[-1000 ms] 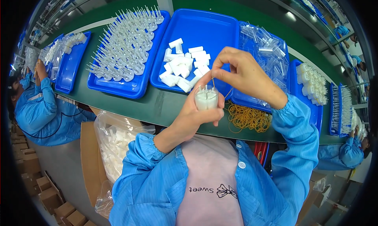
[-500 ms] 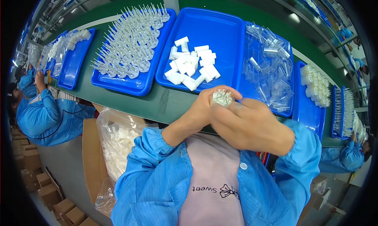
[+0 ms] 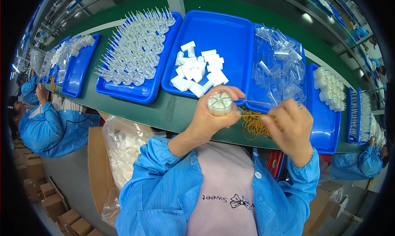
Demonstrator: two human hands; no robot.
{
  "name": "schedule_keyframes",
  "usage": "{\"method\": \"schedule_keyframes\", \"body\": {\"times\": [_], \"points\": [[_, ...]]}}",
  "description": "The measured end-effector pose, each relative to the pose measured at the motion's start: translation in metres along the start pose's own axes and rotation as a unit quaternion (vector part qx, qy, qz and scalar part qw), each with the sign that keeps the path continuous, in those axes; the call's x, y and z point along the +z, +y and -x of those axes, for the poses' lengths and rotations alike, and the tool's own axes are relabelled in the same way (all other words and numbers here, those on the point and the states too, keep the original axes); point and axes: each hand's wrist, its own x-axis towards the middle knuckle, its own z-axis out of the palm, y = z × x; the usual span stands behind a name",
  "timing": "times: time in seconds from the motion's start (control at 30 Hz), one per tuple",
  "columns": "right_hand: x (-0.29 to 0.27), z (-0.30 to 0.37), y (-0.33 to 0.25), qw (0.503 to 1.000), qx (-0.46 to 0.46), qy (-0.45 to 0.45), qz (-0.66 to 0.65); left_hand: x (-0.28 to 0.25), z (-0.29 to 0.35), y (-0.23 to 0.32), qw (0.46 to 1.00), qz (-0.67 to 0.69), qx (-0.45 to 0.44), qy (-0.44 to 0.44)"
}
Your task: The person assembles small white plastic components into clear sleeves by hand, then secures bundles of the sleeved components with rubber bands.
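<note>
My left hand (image 3: 202, 120) is wrapped round a round bundle of white pieces (image 3: 219, 104), seen end-on, with thin lines between the pieces. My right hand (image 3: 294, 131) pinches a rubber band (image 3: 258, 101) and pulls it out to the right. Two strands run taut from the bundle to its fingers. Partly behind the right hand lies a tangled heap of yellow-brown rubber bands (image 3: 254, 124) at the table's near edge. Just beyond my left hand, loose white cylinders (image 3: 193, 70) lie in a blue tray (image 3: 224, 30).
A tray of clear thin-stemmed pieces (image 3: 135, 51) stands left, one of clear tubes (image 3: 284, 65) right. Farther right are banded white bundles (image 3: 329, 90) in a tray. A carton (image 3: 97, 166) with a bag of white parts (image 3: 123, 153) stands lower left. Co-workers (image 3: 45, 127) sit along the table.
My right hand has drawn away from the bundle to the right, stretching the rubber band. My left hand has shifted slightly left, and the heap of rubber bands has come into view.
</note>
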Motion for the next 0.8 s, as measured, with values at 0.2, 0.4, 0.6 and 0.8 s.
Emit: {"method": "schedule_keyframes", "body": {"times": [0.2,0.4,0.6,0.8], "points": [[0.022,0.026,0.011,0.775,-0.001,0.040,-0.630,-0.018,0.007,-0.013,1.000,0.023,-0.016,0.014],[0.085,0.054,0.001,0.214,0.073,0.067,-0.972,-0.012,0.013,-0.009,0.984,-0.090,0.098,-0.118],[0.088,0.046,-0.020,0.339,0.223,0.003,-0.914,-0.013,0.018,-0.018,0.859,-0.386,0.335,-0.025],[0.080,0.027,-0.036,0.741,0.174,-0.006,-0.649,-0.011,0.013,-0.026,0.790,-0.546,0.278,0.003]]}}
